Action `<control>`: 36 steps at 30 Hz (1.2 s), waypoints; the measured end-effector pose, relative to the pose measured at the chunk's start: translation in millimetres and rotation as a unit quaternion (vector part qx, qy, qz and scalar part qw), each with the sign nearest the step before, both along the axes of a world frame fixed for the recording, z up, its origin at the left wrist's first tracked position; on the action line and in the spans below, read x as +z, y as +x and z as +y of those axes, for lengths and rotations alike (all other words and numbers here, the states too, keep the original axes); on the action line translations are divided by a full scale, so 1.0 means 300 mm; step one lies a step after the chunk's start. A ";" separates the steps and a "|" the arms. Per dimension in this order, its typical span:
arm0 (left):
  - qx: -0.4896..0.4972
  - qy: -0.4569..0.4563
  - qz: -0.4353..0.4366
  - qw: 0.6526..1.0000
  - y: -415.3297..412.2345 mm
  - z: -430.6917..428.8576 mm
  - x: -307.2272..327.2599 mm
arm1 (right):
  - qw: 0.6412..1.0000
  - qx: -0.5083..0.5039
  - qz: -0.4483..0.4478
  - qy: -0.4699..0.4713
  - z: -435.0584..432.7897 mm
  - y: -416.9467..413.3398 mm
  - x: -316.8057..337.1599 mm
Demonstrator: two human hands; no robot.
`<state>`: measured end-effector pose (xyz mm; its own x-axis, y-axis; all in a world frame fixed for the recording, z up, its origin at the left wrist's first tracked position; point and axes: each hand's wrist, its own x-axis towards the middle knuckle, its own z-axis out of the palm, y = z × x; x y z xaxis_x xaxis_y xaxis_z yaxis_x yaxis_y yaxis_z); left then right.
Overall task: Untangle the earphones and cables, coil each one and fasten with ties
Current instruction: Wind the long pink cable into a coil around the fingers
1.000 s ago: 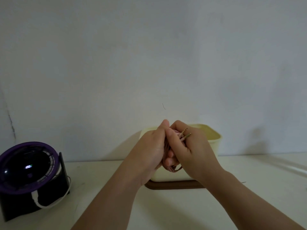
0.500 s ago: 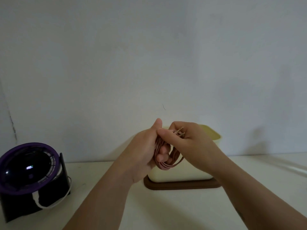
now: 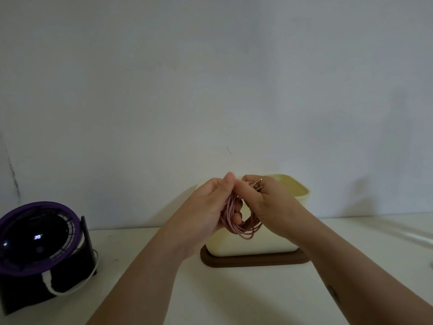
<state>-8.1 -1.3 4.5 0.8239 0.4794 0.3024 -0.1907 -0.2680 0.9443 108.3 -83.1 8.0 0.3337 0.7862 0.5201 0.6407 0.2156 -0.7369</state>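
A coil of thin pink cable (image 3: 243, 227) hangs in several loops between my two hands, in front of the cream box. My left hand (image 3: 210, 207) grips the left side of the coil, fingers curled through the loops and thumb up on top. My right hand (image 3: 269, 207) pinches the top of the coil, and gold plug tips (image 3: 259, 186) stick out above its fingers. Both hands are raised above the table. No tie is visible.
A cream box (image 3: 295, 191) with an open top stands on a dark brown base (image 3: 255, 261) against the wall. A purple and black desk fan (image 3: 37, 242) with a white cord stands at the left. The white table (image 3: 222, 296) spreads below my arms.
Both hands have drawn slightly apart, and the pink loops hang lower and show more between them. My left thumb has lifted onto the coil's top.
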 end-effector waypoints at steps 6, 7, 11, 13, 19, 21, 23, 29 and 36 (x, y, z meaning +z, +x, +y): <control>-0.001 0.145 0.081 0.986 -0.040 0.042 0.011 | 0.988 0.103 0.086 -0.079 0.012 0.034 -0.022; -0.001 0.146 0.077 0.986 -0.039 0.044 0.010 | 0.982 0.124 0.109 -0.091 0.011 0.041 -0.024; -0.054 0.083 0.047 0.994 -0.039 0.054 -0.001 | 0.957 0.192 0.189 -0.108 0.001 0.048 -0.028; -0.085 0.027 0.024 0.996 -0.039 0.059 -0.004 | 0.946 0.212 0.221 -0.100 0.006 0.050 -0.033; -0.101 -0.140 -0.041 0.984 -0.032 0.048 0.019 | 0.916 0.272 0.283 -0.080 -0.002 0.067 -0.019; -0.118 -0.181 -0.051 0.975 -0.022 0.045 0.020 | 0.916 0.275 0.279 -0.087 -0.016 0.074 -0.010; -0.131 -0.211 -0.059 0.967 -0.015 0.042 0.019 | 0.924 0.266 0.258 -0.090 -0.024 0.079 -0.004; -0.092 -0.227 -0.094 0.965 -0.006 0.031 0.022 | 0.912 0.271 0.294 -0.092 -0.026 0.060 -0.004; -0.054 -0.233 -0.124 0.963 0.009 0.012 0.022 | 0.904 0.242 0.352 -0.006 -0.003 0.031 -0.011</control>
